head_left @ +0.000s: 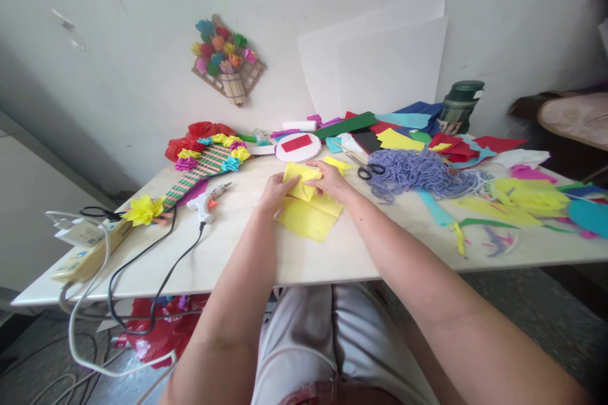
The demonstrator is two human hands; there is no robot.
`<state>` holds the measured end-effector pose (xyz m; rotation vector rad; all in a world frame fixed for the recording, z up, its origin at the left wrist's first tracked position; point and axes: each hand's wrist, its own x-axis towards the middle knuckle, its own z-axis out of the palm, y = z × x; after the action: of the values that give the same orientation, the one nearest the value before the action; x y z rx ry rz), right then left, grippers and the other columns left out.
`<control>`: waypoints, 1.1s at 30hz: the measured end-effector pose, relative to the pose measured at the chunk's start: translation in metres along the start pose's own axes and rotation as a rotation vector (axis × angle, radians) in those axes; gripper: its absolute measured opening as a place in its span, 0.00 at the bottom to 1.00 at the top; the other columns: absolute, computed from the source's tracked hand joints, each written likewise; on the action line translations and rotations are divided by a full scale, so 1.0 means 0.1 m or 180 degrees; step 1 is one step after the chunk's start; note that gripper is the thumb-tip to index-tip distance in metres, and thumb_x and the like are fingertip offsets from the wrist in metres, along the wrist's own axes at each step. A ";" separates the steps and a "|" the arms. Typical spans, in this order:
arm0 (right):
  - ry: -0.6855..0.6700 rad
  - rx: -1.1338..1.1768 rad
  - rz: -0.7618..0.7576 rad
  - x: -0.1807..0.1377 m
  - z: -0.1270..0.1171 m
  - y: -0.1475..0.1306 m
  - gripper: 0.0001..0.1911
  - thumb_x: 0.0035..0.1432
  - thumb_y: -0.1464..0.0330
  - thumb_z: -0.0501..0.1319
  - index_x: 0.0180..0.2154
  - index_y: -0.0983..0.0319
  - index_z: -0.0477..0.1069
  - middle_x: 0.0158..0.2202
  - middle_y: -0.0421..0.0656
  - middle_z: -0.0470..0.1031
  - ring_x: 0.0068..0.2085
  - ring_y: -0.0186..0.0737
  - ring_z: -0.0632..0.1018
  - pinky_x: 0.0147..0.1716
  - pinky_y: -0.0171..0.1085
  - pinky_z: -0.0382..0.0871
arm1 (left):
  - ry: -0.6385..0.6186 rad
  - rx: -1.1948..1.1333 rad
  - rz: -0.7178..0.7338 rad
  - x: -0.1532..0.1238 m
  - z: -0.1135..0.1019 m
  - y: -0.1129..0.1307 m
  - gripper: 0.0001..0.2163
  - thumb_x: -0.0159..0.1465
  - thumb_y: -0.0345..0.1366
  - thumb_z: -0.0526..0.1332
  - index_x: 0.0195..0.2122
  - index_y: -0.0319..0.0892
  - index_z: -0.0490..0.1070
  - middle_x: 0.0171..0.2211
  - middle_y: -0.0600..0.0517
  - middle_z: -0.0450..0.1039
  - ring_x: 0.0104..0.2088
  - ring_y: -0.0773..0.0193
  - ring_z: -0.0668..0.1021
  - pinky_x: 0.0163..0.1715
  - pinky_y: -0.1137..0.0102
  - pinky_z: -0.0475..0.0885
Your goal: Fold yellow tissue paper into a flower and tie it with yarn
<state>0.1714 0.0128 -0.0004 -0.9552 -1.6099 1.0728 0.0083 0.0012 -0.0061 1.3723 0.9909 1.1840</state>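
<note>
Both of my hands hold a small folded piece of yellow crepe paper [300,181] above the middle of the table. My left hand [278,191] pinches its left side, thumb on top. On the opposite side, the fingers of my right hand [331,182] close on the paper's edge. Under them a larger yellow sheet [306,220] lies flat on the tabletop. Just beyond my right hand is another yellow scrap [338,164]. A white oval card [298,149] with a red rectangle on it lies behind my hands.
A white glue gun [202,205] and a power strip [90,256] with cords are at left, near a decorated woven piece [204,174]. To the right lie black-handled scissors [370,171], tangled purple yarn [422,171] and coloured paper scraps. A green bottle [460,107] stands behind.
</note>
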 end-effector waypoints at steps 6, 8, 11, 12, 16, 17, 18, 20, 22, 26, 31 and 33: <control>0.0005 0.0018 -0.0029 -0.01 -0.01 -0.01 0.30 0.41 0.72 0.64 0.50 0.63 0.64 0.19 0.35 0.66 0.16 0.29 0.66 0.17 0.33 0.64 | 0.0044 -0.0037 0.0041 0.00 0.01 0.01 0.20 0.46 0.44 0.66 0.37 0.35 0.72 0.28 0.48 0.75 0.26 0.61 0.76 0.25 0.70 0.70; -0.0002 -0.0003 -0.0022 -0.01 -0.01 -0.01 0.30 0.41 0.72 0.63 0.50 0.64 0.64 0.19 0.35 0.67 0.16 0.29 0.66 0.16 0.33 0.64 | 0.0034 -0.0070 0.0078 0.00 0.02 0.01 0.20 0.46 0.43 0.66 0.36 0.34 0.72 0.28 0.48 0.75 0.26 0.61 0.76 0.25 0.69 0.70; 0.0002 -0.0009 -0.0016 -0.01 -0.01 0.00 0.30 0.41 0.72 0.63 0.50 0.64 0.65 0.20 0.36 0.67 0.16 0.29 0.66 0.16 0.33 0.64 | 0.0033 -0.0060 0.0084 0.00 0.02 0.02 0.20 0.44 0.42 0.67 0.35 0.34 0.72 0.28 0.47 0.75 0.26 0.61 0.76 0.25 0.69 0.70; 0.0005 -0.0005 -0.0015 0.00 -0.01 0.00 0.30 0.41 0.72 0.63 0.50 0.63 0.65 0.21 0.36 0.68 0.16 0.28 0.66 0.16 0.32 0.64 | 0.0042 -0.0043 0.0069 -0.01 0.03 0.02 0.21 0.44 0.42 0.67 0.36 0.34 0.72 0.28 0.47 0.75 0.26 0.60 0.76 0.25 0.69 0.71; 0.0014 0.0018 -0.0019 0.00 -0.01 0.00 0.30 0.41 0.72 0.64 0.49 0.63 0.65 0.21 0.36 0.69 0.16 0.28 0.66 0.15 0.31 0.63 | 0.0078 -0.0031 0.0018 -0.02 0.02 0.03 0.21 0.44 0.42 0.67 0.37 0.34 0.73 0.28 0.47 0.76 0.26 0.59 0.76 0.25 0.68 0.71; 0.0015 0.0014 -0.0008 -0.01 -0.01 0.00 0.30 0.41 0.71 0.64 0.49 0.63 0.65 0.21 0.36 0.68 0.16 0.28 0.66 0.15 0.31 0.63 | 0.0072 -0.0044 0.0017 -0.02 0.02 0.03 0.21 0.45 0.42 0.67 0.37 0.34 0.73 0.28 0.47 0.76 0.26 0.59 0.76 0.25 0.68 0.71; 0.0011 0.0007 0.0006 -0.01 -0.01 -0.01 0.30 0.41 0.71 0.64 0.50 0.63 0.64 0.20 0.36 0.68 0.16 0.28 0.66 0.16 0.31 0.63 | 0.0065 -0.0057 0.0013 -0.01 0.02 0.03 0.20 0.45 0.42 0.67 0.37 0.34 0.72 0.28 0.47 0.76 0.26 0.59 0.76 0.25 0.68 0.71; -0.0013 0.0013 0.0029 -0.02 -0.01 -0.02 0.30 0.41 0.71 0.64 0.50 0.64 0.64 0.19 0.35 0.66 0.16 0.28 0.65 0.16 0.31 0.63 | 0.0075 -0.0082 -0.0009 -0.01 0.01 0.02 0.20 0.45 0.42 0.66 0.36 0.34 0.72 0.28 0.47 0.75 0.26 0.60 0.76 0.24 0.68 0.71; -0.0069 0.0074 0.0015 -0.02 -0.01 -0.03 0.29 0.43 0.69 0.63 0.50 0.64 0.63 0.17 0.34 0.65 0.16 0.29 0.66 0.16 0.31 0.63 | 0.0115 -0.0142 -0.0001 0.00 0.01 0.01 0.19 0.45 0.42 0.66 0.36 0.34 0.72 0.28 0.47 0.75 0.25 0.60 0.76 0.24 0.69 0.70; -0.0034 0.0156 -0.0129 -0.03 -0.04 -0.03 0.25 0.48 0.64 0.59 0.49 0.62 0.64 0.25 0.39 0.69 0.22 0.31 0.70 0.17 0.30 0.64 | 0.0242 -0.0407 0.0056 0.03 -0.01 -0.01 0.20 0.45 0.41 0.67 0.36 0.34 0.71 0.29 0.46 0.75 0.26 0.61 0.76 0.24 0.70 0.70; 0.0102 -0.0558 -0.0965 -0.01 -0.10 -0.02 0.25 0.43 0.76 0.54 0.46 0.59 0.68 0.50 0.45 0.66 0.44 0.40 0.70 0.37 0.38 0.69 | 0.0364 -0.0637 0.0076 0.05 -0.04 -0.03 0.21 0.45 0.41 0.67 0.38 0.34 0.71 0.30 0.46 0.75 0.27 0.61 0.77 0.26 0.70 0.70; 0.0012 -0.1004 -0.1417 0.00 -0.11 0.00 0.28 0.40 0.80 0.53 0.45 0.57 0.69 0.54 0.44 0.61 0.51 0.43 0.66 0.47 0.43 0.64 | 0.0332 -0.0697 0.0053 0.05 -0.04 -0.02 0.20 0.45 0.40 0.67 0.37 0.34 0.71 0.31 0.46 0.75 0.28 0.62 0.77 0.26 0.70 0.70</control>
<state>0.1820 0.0155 0.0020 -0.7419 -1.9090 0.5220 0.0050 0.0067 -0.0073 1.1576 0.8945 1.3460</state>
